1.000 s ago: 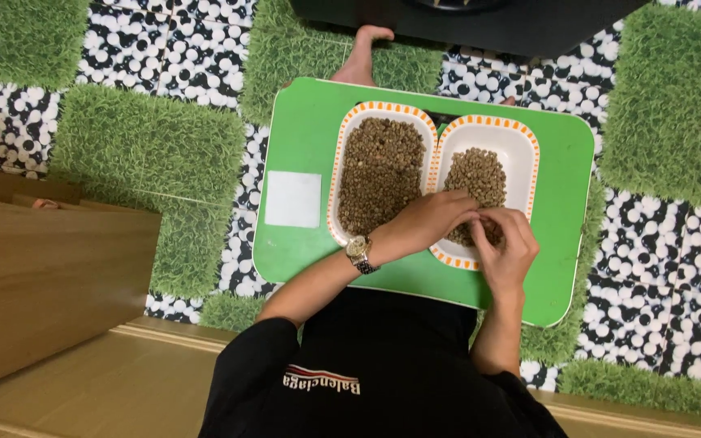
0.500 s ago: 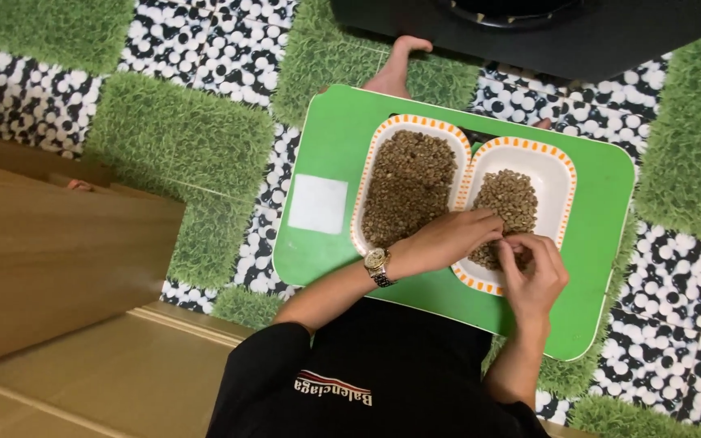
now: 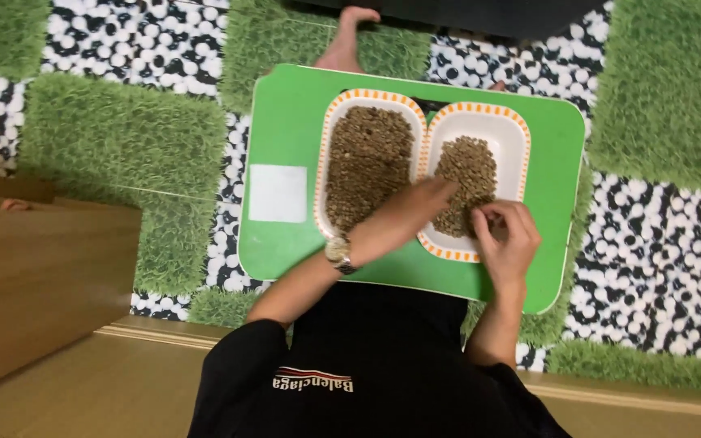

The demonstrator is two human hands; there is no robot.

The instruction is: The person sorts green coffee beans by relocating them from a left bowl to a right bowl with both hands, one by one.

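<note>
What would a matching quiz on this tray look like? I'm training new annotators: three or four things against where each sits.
Things:
1. white card
2. fuller dish
3. right hand
4. watch

Places:
A. left wrist
B. tray's left side, clear of the dishes
C. near end of the less full dish
D. between card and other dish

Pairs: 1-B, 2-D, 3-C, 4-A

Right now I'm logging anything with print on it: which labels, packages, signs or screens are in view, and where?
White paper square: blank, flat on the green tray, left of the two dishes.
Printed logo: white and red, on the person's black shirt, bottom centre.
No packages, signs or screens.
</note>
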